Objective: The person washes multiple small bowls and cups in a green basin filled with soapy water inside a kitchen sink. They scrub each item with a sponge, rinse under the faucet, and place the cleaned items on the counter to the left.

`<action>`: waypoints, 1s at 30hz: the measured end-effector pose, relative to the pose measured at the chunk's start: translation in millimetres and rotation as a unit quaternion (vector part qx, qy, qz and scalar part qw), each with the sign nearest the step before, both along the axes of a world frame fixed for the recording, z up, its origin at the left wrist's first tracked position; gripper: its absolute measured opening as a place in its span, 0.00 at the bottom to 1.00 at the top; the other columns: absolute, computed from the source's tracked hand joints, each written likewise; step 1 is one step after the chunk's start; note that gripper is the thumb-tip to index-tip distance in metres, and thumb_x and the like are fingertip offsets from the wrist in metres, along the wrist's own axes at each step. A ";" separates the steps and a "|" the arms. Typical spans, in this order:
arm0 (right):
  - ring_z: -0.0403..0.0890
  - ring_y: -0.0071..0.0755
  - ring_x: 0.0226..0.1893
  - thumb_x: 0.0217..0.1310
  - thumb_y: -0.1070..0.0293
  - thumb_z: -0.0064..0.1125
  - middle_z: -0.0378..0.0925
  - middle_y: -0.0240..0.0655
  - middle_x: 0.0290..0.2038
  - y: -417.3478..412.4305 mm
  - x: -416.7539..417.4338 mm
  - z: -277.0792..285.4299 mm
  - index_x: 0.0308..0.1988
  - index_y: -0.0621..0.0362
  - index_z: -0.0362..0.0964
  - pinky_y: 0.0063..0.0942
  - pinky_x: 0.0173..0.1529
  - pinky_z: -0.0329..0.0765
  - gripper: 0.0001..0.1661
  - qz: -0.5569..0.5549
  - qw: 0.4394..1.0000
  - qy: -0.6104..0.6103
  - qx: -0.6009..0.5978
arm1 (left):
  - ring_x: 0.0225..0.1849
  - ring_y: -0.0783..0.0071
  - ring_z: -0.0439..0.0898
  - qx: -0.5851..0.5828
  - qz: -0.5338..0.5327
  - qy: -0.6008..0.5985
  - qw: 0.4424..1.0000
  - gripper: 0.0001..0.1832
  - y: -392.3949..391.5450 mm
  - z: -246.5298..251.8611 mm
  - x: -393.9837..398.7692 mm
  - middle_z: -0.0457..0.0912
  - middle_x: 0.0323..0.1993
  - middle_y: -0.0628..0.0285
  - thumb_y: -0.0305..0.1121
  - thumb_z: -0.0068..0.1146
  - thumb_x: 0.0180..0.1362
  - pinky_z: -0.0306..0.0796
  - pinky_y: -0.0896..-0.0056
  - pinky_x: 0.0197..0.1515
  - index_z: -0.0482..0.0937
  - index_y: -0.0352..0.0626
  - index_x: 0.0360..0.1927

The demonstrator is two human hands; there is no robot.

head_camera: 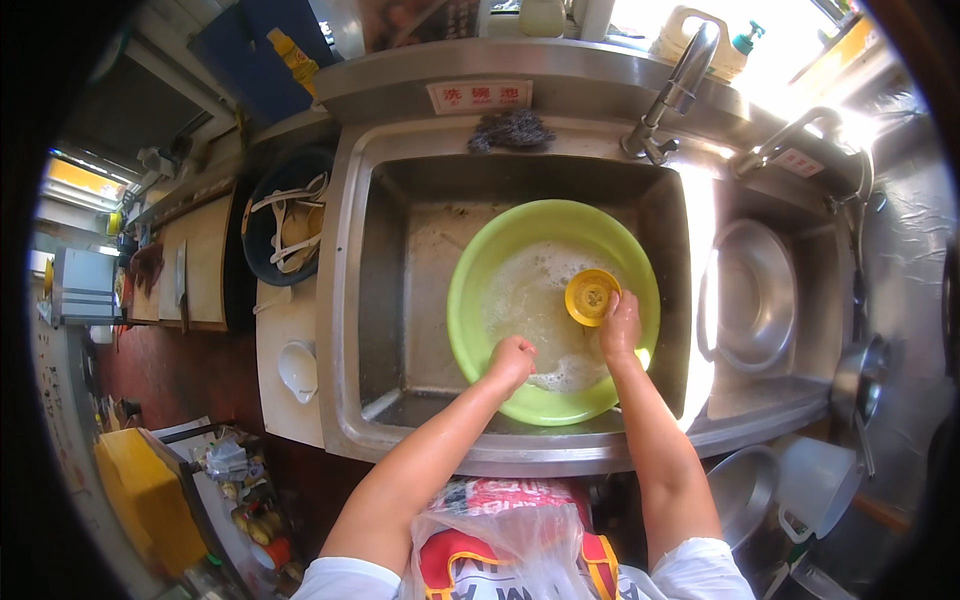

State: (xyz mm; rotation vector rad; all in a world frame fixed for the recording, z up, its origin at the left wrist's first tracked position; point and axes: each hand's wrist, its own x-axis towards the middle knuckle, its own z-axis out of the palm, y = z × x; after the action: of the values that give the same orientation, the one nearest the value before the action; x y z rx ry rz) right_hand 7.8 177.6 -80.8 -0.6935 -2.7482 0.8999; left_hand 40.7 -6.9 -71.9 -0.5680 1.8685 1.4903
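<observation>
A small yellow bowl (592, 298) with a patterned inside is gripped at its right rim by my right hand (621, 326). It is tilted so that I see into it, above sudsy water (536, 311). That water lies in a round green plastic basin (466, 300), which stands in a stainless-steel sink (420, 300). My left hand (514, 360) is over the near left part of the basin, its fingers curled inward. Whether it holds anything is hidden from me.
A dark steel-wool scourer (511, 130) lies on the back ledge, left of a faucet (664, 105). The right-hand sink holds a metal basin (750, 296). At left are a dark tub (259, 255) of ladles and a white bowl (298, 371).
</observation>
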 end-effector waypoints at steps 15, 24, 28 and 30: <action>0.66 0.26 0.14 0.62 0.57 0.45 0.69 0.33 0.17 -47.1 17.2 52.2 0.29 0.60 0.72 0.25 0.22 0.65 0.19 0.136 0.900 -0.182 -0.371 | 0.26 0.55 0.78 -0.291 -0.213 0.346 0.867 0.10 -35.3 83.3 -27.6 0.77 0.25 0.52 0.33 0.43 0.55 0.72 0.59 0.26 0.74 0.38 0.33; 0.75 0.39 0.25 0.57 0.66 0.51 0.75 0.44 0.24 -44.4 40.5 50.1 0.30 0.62 0.73 0.31 0.32 0.70 0.10 0.226 0.961 -0.120 -0.103 | 0.26 0.54 0.76 -0.249 0.096 0.597 0.757 0.08 -181.4 126.9 -32.2 0.76 0.27 0.55 0.28 0.47 0.55 0.71 0.62 0.27 0.72 0.43 0.39; 0.73 0.31 0.23 0.58 0.68 0.50 0.75 0.41 0.22 -41.6 45.3 52.1 0.30 0.64 0.73 0.28 0.30 0.69 0.10 0.203 0.964 -0.124 -0.123 | 0.19 0.72 0.72 -0.286 0.320 0.388 0.816 0.15 -327.4 92.3 -6.9 0.74 0.18 0.62 0.36 0.39 0.62 0.65 0.70 0.23 0.72 0.36 0.30; 0.73 0.29 0.23 0.58 0.68 0.50 0.75 0.41 0.21 -43.1 45.9 49.4 0.30 0.64 0.73 0.27 0.30 0.69 0.11 0.202 0.960 -0.145 -0.130 | 0.17 0.73 0.70 -0.249 0.419 0.273 0.829 0.15 -402.5 63.2 10.9 0.72 0.17 0.61 0.35 0.38 0.61 0.63 0.71 0.21 0.72 0.34 0.28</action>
State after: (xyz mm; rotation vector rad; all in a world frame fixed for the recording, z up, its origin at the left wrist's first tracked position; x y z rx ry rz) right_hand 53.7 134.6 -31.3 -0.3168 -3.1340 1.3606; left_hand 51.6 -409.4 -8.8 -1.4913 2.6893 1.8080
